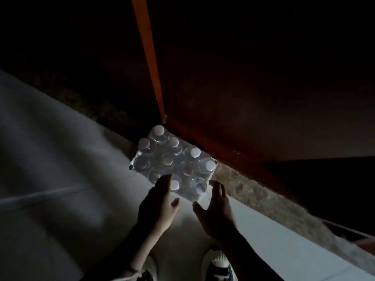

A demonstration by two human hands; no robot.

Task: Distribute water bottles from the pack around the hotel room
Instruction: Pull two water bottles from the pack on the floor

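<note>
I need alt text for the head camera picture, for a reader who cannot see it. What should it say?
Two bare hands, left and right, reach down with open fingers to the near end of a wrapped pack of bottles with white caps, standing on a pale floor in a dim room. The pack stands against a dark reddish wooden panel.

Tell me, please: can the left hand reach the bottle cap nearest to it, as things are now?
Probably yes. The left hand is open, its fingertips already at the near edge of the pack, beside that cap. Nothing lies between them, though the dim light hides whether plastic wrap covers the cap.

pale tiled floor, bottle pack standing
</note>
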